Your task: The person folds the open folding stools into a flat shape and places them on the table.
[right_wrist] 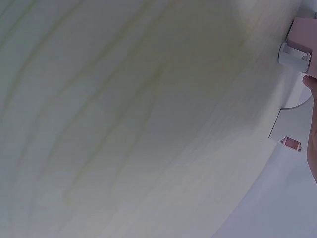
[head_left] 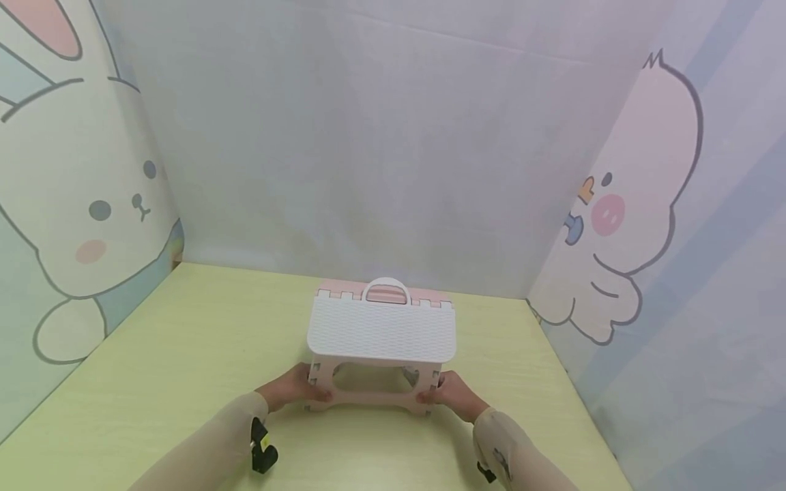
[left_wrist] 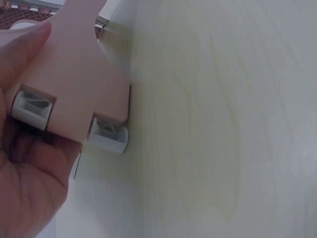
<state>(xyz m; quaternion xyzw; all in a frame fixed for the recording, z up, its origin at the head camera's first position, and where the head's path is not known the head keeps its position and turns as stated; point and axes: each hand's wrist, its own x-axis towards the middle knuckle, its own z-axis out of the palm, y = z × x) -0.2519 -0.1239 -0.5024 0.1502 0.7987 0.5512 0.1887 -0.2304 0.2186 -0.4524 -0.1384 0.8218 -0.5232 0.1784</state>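
Observation:
A plastic folding step stool [head_left: 382,331] stands on the table in the head view, its white textured top facing up and a curved white handle [head_left: 387,281] at the far edge. The near leg panel [head_left: 371,397] is pale pink with a wide cut-out. My left hand [head_left: 291,387] grips this panel's left side, thumb in front; in the left wrist view the thumb lies on the pink face [left_wrist: 79,74] and the fingers go behind it. My right hand [head_left: 457,397] holds the right side of the same panel. Only a sliver of the right hand [right_wrist: 312,134] shows in the right wrist view.
The pale yellow wood-grain table [head_left: 233,320] reaches back to a grey-white cloth wall [head_left: 368,150]. Side cloths carry a printed rabbit [head_left: 80,184] on the left and a printed chick [head_left: 651,170] on the right. A black clip-like piece [head_left: 263,450] sits at the left sleeve.

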